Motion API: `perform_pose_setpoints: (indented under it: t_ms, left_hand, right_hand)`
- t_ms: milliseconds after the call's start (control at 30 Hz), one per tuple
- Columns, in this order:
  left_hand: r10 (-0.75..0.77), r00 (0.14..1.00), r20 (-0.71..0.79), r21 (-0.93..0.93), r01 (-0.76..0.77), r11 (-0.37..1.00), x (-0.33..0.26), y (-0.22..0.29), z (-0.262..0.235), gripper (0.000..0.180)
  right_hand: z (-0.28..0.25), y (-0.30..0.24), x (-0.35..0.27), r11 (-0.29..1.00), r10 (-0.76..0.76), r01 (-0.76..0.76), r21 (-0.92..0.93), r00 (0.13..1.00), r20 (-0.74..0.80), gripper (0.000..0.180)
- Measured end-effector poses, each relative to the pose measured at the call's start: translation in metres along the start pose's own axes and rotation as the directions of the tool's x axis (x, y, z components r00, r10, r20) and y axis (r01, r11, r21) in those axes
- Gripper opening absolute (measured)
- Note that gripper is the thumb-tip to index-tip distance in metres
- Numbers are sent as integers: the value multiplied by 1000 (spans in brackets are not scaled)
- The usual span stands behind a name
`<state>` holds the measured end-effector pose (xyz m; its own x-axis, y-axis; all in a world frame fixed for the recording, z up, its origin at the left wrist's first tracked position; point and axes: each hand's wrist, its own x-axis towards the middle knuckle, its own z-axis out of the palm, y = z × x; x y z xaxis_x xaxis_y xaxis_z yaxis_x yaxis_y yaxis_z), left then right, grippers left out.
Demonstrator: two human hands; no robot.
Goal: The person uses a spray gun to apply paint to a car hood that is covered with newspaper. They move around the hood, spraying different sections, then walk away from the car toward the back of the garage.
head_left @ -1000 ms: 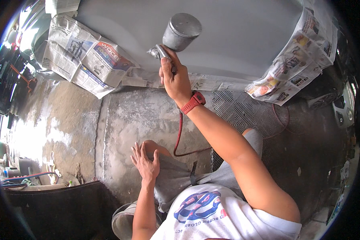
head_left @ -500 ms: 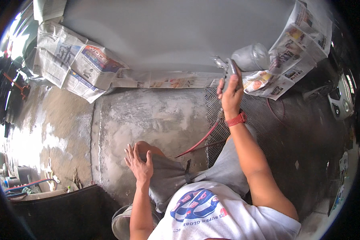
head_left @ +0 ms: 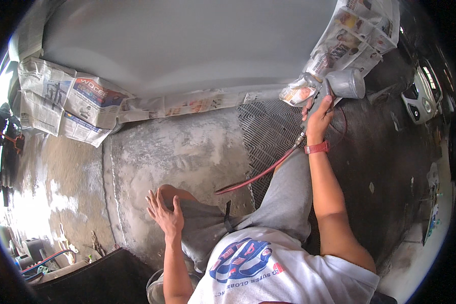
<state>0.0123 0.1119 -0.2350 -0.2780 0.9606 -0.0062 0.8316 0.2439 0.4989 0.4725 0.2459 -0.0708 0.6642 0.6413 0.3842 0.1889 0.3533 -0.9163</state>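
Observation:
My right hand [head_left: 317, 116] grips a spray gun [head_left: 334, 87] with a grey metal cup on top, held out at the right end of a grey painted panel [head_left: 187, 45]. A red air hose [head_left: 261, 172] runs from the gun's base down toward my legs. A red watch sits on that wrist. My left hand [head_left: 164, 213] rests flat on my bent left knee, fingers spread, holding nothing. I am crouched in grey shorts and a white printed shirt.
Newspaper masking [head_left: 71, 101] is taped along the panel's lower edge and left end, more newspaper [head_left: 349, 35] at its right end. A metal floor grate [head_left: 268, 131] lies under the gun. Stained concrete floor [head_left: 172, 152] spreads below. A white car [head_left: 421, 93] stands at far right.
My right hand has swept the spray gun rightward along the panel, from its middle to its right end by the newspaper. The left hand stays on the knee.

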Motion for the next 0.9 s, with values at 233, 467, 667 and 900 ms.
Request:
perform_pose_setpoints:
  t_ms: [233, 467, 667, 900]
  left_hand:
    - [-2, 1000, -4, 15, 2, 1000, -2, 0, -2, 70]
    - [356, 934, 25, -27, -355, 934, 3, 66, -11, 63]
    - [461, 768, 445, -882, 287, 372, 45, 181, 37, 39]
    - [535, 690, 487, -862, 480, 166, 74, 181, 63, 32]
  right_hand:
    - [-8, 9, 21, 986, -80, 40, -162, 965, -249, 49]
    - [34, 20, -29, 996, 87, -91, 15, 984, 157, 55]
    - [107, -10, -93, 998, 39, -49, 32, 965, 260, 52]
    - [152, -2, -122, 992, 5, -45, 114, 946, 323, 51]
